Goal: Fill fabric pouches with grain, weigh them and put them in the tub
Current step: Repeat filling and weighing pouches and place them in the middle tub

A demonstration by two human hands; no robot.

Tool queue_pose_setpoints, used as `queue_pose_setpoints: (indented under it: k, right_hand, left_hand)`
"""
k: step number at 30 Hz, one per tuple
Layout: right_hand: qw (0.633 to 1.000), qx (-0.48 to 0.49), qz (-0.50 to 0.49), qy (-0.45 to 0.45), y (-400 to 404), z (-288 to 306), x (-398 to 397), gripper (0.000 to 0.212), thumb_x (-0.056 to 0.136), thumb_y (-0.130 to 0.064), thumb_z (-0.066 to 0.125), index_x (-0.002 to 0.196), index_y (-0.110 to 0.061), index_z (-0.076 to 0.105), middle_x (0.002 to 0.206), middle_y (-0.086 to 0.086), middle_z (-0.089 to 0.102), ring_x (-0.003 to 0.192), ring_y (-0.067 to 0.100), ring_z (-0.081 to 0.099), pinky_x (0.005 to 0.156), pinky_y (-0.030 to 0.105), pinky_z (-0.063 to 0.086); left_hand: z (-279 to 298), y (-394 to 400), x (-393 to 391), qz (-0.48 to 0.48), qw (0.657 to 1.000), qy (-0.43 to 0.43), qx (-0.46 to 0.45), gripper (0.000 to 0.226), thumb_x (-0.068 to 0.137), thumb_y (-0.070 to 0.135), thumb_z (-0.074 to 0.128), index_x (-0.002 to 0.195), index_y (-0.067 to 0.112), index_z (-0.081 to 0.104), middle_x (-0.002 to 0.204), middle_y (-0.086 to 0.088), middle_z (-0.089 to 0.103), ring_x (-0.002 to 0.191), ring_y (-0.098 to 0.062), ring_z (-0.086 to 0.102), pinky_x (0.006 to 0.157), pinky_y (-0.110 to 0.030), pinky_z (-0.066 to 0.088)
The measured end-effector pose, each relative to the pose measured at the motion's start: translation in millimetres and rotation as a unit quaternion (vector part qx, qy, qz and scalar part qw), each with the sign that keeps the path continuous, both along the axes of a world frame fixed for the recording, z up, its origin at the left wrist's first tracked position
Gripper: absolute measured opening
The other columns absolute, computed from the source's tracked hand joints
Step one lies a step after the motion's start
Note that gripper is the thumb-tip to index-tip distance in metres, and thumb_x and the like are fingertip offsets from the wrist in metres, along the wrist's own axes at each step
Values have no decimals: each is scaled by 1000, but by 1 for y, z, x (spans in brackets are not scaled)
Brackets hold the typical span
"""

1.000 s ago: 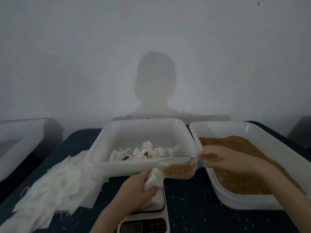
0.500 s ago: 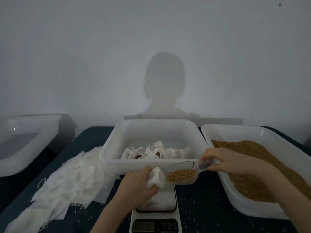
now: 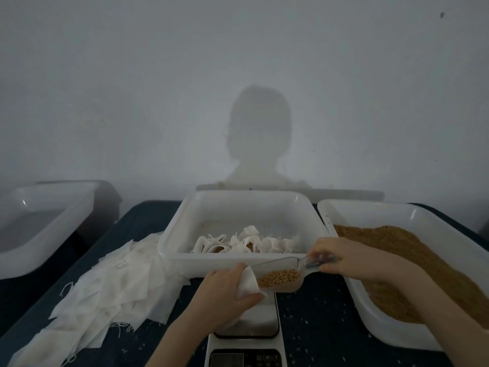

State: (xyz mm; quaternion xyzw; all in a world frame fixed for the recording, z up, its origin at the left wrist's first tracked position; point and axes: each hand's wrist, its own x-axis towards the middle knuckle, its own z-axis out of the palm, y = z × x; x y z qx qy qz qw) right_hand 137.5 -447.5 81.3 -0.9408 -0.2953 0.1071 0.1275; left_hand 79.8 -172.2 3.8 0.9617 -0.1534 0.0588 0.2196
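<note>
1. Fabric pouch [image 3: 247, 283]: white, soft, creased; mouth turned toward the scoop, body bunched inside the left grip, directly above the scale platform.
2. Left hand [image 3: 221, 295]: fingers and thumb curled round the pouch, pinching it at the mouth; narrow grip, fully occupied.
3. Clear plastic scoop [image 3: 281, 278]: just right of the left grip, lip touching the pouch mouth, tilted down toward it; loaded with tan grain [image 3: 279, 276].
4. Right hand [image 3: 344, 256]: fingers closed round the scoop handle, thumb beneath; tight grip.
5. Scale [image 3: 248, 337]: under the left grip, steel platform partly covered by the hand; display too dim to read.
6. Middle tub [image 3: 246, 263]: white, just beyond both grips, holding filled pouches [image 3: 246, 242].
7. Grain tub [image 3: 370, 313]: right of and beneath the right forearm, heaped with brown grain.
8. Pile of empty pouches [image 3: 105, 287]: left of the left grip, spread on the dark table [image 3: 317, 327].
9. Further white tub [image 3: 39, 234]: far left, well apart from both grips.
</note>
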Motion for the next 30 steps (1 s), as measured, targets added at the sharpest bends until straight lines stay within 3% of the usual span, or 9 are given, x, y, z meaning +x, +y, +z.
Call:
queue_pose_setpoints:
  k: [8, 11, 13, 16, 21, 30]
  right_hand:
    - [1000, -28, -4, -7, 2, 1, 0, 26, 95, -26, 56, 120, -32, 57, 109, -20, 51, 103, -1, 52, 92, 20, 43]
    - [997, -48, 1, -58, 5, 6, -1, 31, 96, -26, 53, 127, -31, 55, 117, -15, 53, 101, 3, 51, 87, 21, 40]
    - [990, -79, 7, -113, 10, 9, -1, 37, 98, -26, 47, 135, -31, 49, 125, -13, 51, 104, 5, 48, 87, 21, 32]
    - [965, -135, 13, -223, 19, 8, -4, 46, 99, -18, 41, 144, -30, 37, 134, -8, 46, 123, 11, 41, 106, 26, 17]
    - [929, -166, 15, -330, 37, 19, -16, 70, 84, 4, 44, 143, -32, 36, 125, 3, 45, 124, 20, 37, 116, 41, -12]
    - [892, -199, 39, -405, 77, 44, -27, 48, 88, 1, 48, 127, -24, 57, 118, 10, 49, 124, 27, 38, 106, 44, -26]
  left_hand:
    - [-8, -9, 7, 7, 999, 20, -26, 53, 74, 74, 52, 113, 39, 43, 108, 17, 55, 97, -3, 52, 88, -24, 44]
    - [-12, -15, 8, 20, 997, 31, -66, 52, 68, 75, 54, 107, 44, 40, 102, 22, 53, 93, 1, 51, 82, -20, 44]
    - [-13, -17, 9, 27, 993, 39, -103, 48, 66, 73, 56, 102, 46, 40, 95, 25, 53, 88, 5, 51, 75, -16, 42]
    - [-15, -18, 10, 37, 983, 52, -171, 39, 68, 67, 63, 94, 44, 46, 92, 23, 58, 84, 8, 55, 68, -11, 41]
    - [-20, -20, 12, 38, 962, 46, -268, 34, 74, 48, 75, 99, 36, 55, 90, 14, 64, 81, 11, 57, 64, -7, 41]
    - [-25, -27, 13, 57, 933, 17, -354, 28, 76, 39, 76, 97, 29, 60, 86, 7, 68, 79, 2, 61, 66, -10, 44]
